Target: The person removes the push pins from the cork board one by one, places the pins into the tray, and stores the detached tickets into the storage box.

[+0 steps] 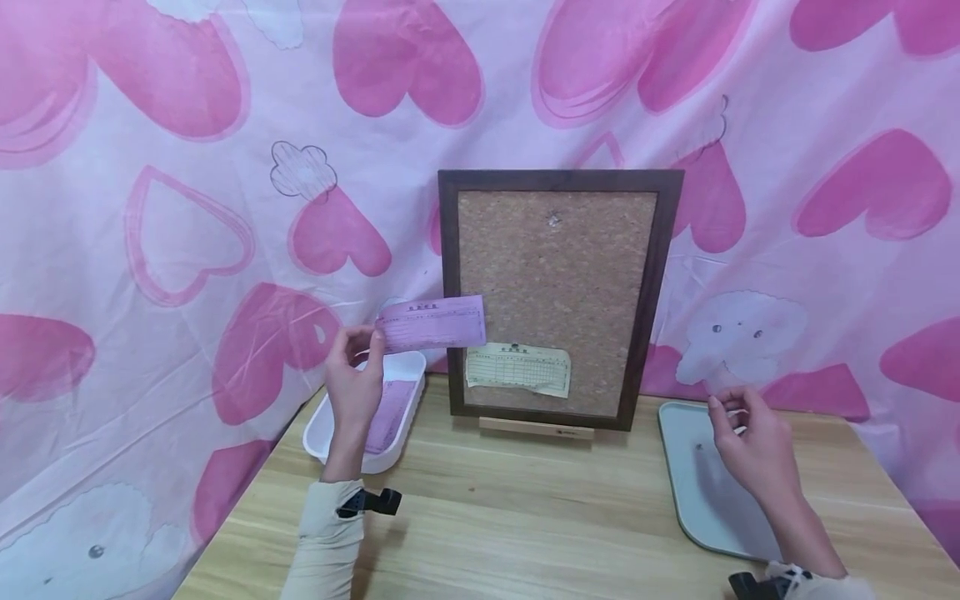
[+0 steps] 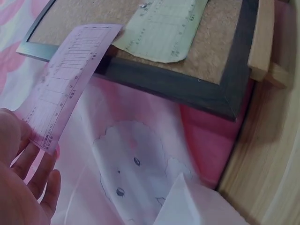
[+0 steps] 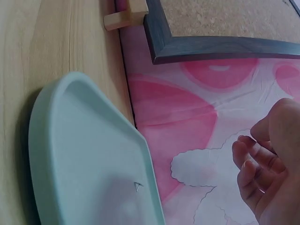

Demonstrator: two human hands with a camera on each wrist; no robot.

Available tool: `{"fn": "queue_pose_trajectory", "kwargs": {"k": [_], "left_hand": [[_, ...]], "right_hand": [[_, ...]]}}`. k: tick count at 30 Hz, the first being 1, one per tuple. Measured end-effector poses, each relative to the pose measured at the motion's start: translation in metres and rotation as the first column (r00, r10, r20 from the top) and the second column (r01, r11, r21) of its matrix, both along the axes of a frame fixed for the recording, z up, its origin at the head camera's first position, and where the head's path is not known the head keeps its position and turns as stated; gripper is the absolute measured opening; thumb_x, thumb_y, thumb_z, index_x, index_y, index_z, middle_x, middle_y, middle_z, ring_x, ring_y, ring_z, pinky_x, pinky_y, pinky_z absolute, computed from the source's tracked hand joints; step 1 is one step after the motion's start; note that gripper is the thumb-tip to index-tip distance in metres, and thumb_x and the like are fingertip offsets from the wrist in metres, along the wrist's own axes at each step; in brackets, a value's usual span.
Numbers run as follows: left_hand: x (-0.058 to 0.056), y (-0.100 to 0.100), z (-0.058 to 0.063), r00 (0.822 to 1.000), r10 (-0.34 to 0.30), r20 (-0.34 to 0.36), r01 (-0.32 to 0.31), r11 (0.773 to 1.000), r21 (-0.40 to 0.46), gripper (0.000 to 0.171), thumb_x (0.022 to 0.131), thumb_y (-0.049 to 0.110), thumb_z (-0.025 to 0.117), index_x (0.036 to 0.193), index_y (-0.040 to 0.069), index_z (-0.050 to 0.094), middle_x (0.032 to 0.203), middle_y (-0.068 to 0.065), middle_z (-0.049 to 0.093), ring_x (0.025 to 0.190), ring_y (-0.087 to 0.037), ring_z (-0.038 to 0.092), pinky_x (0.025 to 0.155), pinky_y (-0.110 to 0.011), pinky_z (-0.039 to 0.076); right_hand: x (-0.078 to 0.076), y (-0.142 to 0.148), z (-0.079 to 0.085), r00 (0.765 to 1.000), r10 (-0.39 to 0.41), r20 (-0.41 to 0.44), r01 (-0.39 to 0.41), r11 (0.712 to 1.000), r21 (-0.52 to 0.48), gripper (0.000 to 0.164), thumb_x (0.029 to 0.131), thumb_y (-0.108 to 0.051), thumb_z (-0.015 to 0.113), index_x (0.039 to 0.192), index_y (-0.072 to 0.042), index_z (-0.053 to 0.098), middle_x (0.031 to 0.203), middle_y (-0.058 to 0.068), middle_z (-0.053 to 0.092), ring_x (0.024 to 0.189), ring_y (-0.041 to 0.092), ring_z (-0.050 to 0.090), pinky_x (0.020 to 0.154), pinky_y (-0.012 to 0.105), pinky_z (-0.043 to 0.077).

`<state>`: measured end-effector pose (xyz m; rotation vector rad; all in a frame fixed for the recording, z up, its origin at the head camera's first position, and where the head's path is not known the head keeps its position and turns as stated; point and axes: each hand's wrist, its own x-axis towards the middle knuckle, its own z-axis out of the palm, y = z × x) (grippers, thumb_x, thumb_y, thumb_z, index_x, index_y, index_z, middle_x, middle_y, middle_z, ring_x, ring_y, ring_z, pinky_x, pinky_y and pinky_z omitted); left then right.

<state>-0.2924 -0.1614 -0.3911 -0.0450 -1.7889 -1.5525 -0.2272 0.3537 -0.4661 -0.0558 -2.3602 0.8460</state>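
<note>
A purple printed slip (image 1: 435, 323) is pinched at its left end by my left hand (image 1: 356, 387), raised in front of the board's lower left edge. A pale yellow slip with a printed grid (image 1: 517, 369) hangs low on the framed corkboard (image 1: 558, 275), a small pin at its top edge. My right hand (image 1: 757, 446) hovers over the pale green tray (image 1: 686, 500), thumb and fingers curled with tips together. I cannot tell whether something small is between these fingertips. In the right wrist view, a small metal pin (image 3: 138, 186) lies in the tray.
Behind my left hand stands a white plastic basket (image 1: 414, 375) with more purple paper (image 1: 390, 412) inside. A small metal piece (image 1: 553, 219) shows near the corkboard's top. The board leans on a wooden stand (image 1: 536, 428) before a pink heart-patterned cloth (image 1: 408, 58).
</note>
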Motion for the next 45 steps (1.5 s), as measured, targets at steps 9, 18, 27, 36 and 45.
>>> {"fn": "queue_pose_trajectory", "kwargs": {"k": [9, 18, 27, 36, 45], "left_hand": [[-0.002, -0.013, -0.004, 0.999, 0.017, -0.028, -0.017, 1.000, -0.015, 0.016, 0.102, 0.002, 0.070, 0.112, -0.011, 0.069, 0.103, -0.027, 0.073, 0.088, -0.004, 0.066, 0.083, -0.020, 0.053], [-0.016, -0.039, -0.015, 0.997, 0.044, -0.064, -0.041, 0.998, 0.046, 0.020, 0.104, 0.000, 0.067, 0.118, -0.014, 0.066, 0.099, -0.012, 0.068, 0.087, -0.007, 0.065, 0.079, -0.015, 0.053], [-0.020, -0.055, -0.022, 0.997, 0.043, -0.068, -0.039, 0.998, 0.055, 0.025, 0.106, 0.010, 0.067, 0.122, -0.009, 0.067, 0.104, 0.001, 0.069, 0.090, -0.007, 0.068, 0.076, -0.013, 0.054], [-0.021, -0.061, -0.026, 0.994, 0.094, -0.061, -0.096, 0.995, -0.027, 0.023, 0.107, 0.012, 0.066, 0.121, -0.007, 0.069, 0.106, -0.002, 0.070, 0.072, 0.001, 0.057, 0.059, -0.011, 0.045], [-0.019, -0.069, -0.029, 0.990, 0.134, -0.034, -0.136, 0.990, -0.046, 0.023, 0.106, 0.014, 0.069, 0.120, -0.004, 0.073, 0.106, 0.000, 0.070, 0.062, 0.003, 0.051, 0.054, -0.012, 0.041]], "right_hand": [[-0.002, 0.010, -0.007, 0.998, -0.024, 0.055, 0.023, 1.000, 0.015, 0.015, 0.105, -0.018, 0.068, 0.111, -0.004, 0.065, 0.097, 0.016, 0.073, 0.076, -0.006, 0.053, 0.064, 0.008, 0.043], [-0.006, 0.015, -0.010, 0.990, -0.008, 0.144, 0.003, 0.999, 0.032, 0.017, 0.107, -0.019, 0.066, 0.114, -0.003, 0.064, 0.102, 0.018, 0.072, 0.086, 0.021, 0.062, 0.062, 0.012, 0.046], [-0.006, 0.021, -0.018, 0.971, 0.040, 0.234, -0.051, 0.998, 0.040, 0.016, 0.107, -0.015, 0.065, 0.115, -0.003, 0.061, 0.104, 0.020, 0.072, 0.087, 0.029, 0.064, 0.055, 0.023, 0.052], [-0.006, 0.030, -0.023, 0.947, 0.090, 0.307, -0.108, 0.993, 0.040, 0.014, 0.107, -0.013, 0.065, 0.113, -0.001, 0.062, 0.100, 0.017, 0.071, 0.080, 0.023, 0.063, 0.055, 0.024, 0.052], [-0.008, 0.040, -0.027, 0.901, 0.115, 0.419, -0.142, 0.989, 0.032, 0.014, 0.104, -0.010, 0.065, 0.111, 0.002, 0.064, 0.096, 0.013, 0.069, 0.082, 0.023, 0.063, 0.059, 0.025, 0.052]]}}
